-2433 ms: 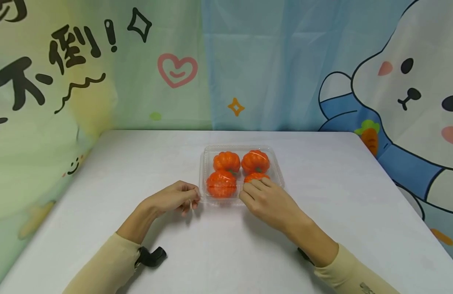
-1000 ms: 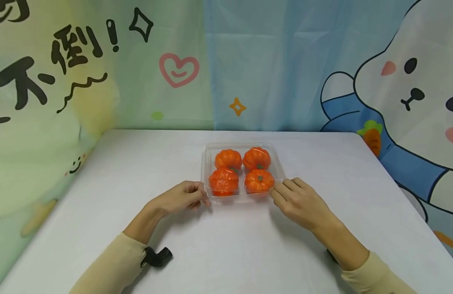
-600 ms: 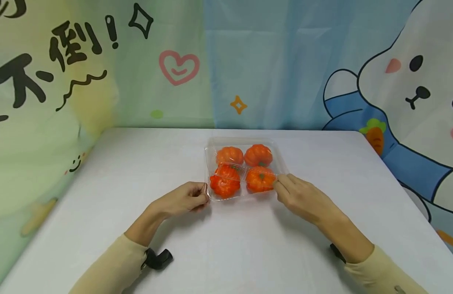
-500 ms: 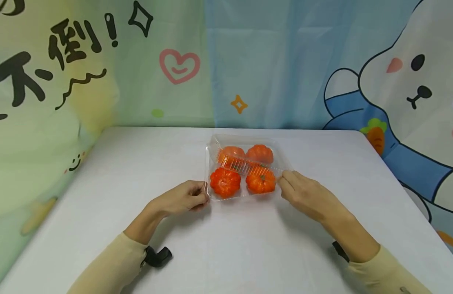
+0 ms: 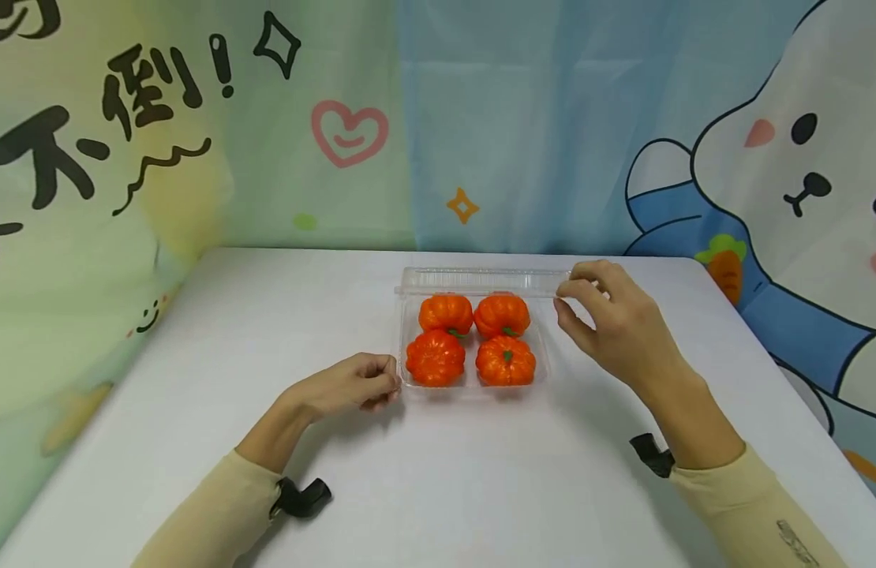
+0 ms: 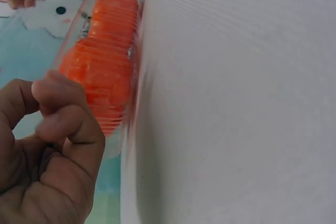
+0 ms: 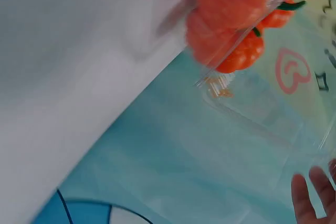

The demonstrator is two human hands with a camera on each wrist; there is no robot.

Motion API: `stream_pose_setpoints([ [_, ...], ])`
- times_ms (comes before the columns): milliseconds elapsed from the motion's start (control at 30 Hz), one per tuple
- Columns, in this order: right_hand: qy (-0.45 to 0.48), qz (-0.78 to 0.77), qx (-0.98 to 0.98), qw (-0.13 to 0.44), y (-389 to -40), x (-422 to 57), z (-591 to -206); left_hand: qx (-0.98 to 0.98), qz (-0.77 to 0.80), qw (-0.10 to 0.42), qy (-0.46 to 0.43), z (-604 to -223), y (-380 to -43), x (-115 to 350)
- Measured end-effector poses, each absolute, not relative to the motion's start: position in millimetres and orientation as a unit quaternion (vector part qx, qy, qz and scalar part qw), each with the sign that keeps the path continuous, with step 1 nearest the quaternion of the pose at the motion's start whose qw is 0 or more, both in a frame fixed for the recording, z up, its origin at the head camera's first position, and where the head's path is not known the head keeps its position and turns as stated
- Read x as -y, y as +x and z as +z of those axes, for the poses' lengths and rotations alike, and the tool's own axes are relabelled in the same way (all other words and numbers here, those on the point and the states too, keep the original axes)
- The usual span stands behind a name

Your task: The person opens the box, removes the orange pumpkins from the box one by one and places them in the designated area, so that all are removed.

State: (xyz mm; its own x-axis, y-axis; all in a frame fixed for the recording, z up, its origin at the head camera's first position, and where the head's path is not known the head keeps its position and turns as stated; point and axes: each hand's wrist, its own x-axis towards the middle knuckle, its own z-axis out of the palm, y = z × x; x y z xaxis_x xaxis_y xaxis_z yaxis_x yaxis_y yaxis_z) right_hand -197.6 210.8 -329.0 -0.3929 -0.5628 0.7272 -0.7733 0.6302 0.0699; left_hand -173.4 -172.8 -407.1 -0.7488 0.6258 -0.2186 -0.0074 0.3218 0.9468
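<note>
Hands apart: right hand [image 5: 615, 323] raised, pinching clear lid [image 5: 481, 280]; left hand [image 5: 353, 384] gripping tray [image 5: 542, 371] corner.

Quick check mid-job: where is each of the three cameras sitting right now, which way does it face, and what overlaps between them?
Head: worn on the head, looks forward and down at the table; shows both forearms, left hand, right hand.
Left wrist: behind the left hand, faces along the clear box; shows curled fingers.
Right wrist: low beside the table edge, faces the raised lid; shows fingertips.
Shared: all three show the orange pumpkins.
</note>
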Motion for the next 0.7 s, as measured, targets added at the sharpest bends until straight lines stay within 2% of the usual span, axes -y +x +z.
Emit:
stream_pose_setpoints([
  [233,0.346,0.316,0.812,0.349,-222,-205,-334,-0.755,0.551,0.3,0.189,-407,-175,174],
  [700,0.249,0.427,0.83,0.258,-241,-203,-343,-0.751,0.531,0.337,0.202,-402,-175,183],
])
